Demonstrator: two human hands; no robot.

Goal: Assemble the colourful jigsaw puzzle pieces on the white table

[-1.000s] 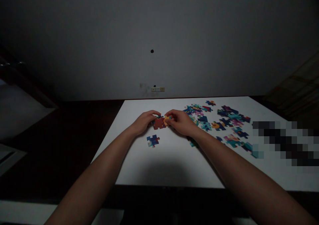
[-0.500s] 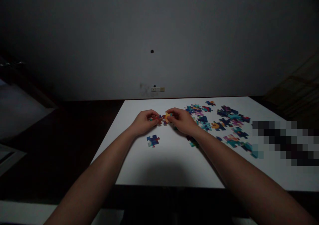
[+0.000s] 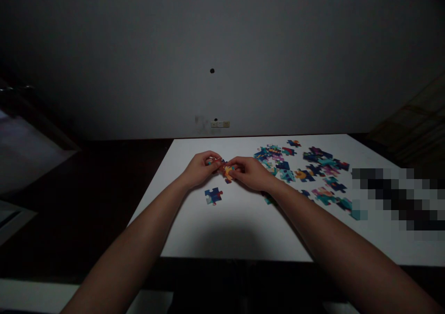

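Observation:
My left hand [image 3: 201, 169] is closed on a reddish puzzle piece [image 3: 216, 165], partly hidden by the thumb and fingers. Between the fingertips of my right hand [image 3: 251, 172] is a yellow-orange puzzle piece [image 3: 228, 173], tilted and up against the reddish one; whether the two interlock I cannot tell. Both hands are low over the white table [image 3: 194, 233]. A single blue puzzle piece with red and pale corners [image 3: 213, 195] lies flat on the table just nearer than my left hand.
Loose puzzle pieces [image 3: 305, 175] are scattered over the right half of the table, some overlapping. A few lie partly under my right forearm. Behind the table's far edge is a grey wall with a socket strip [image 3: 220, 124]. A pixelated patch covers the right side.
My right hand has moved slightly nearer and to the left, turning the yellow-orange piece against the reddish one. My left hand has stayed nearly still.

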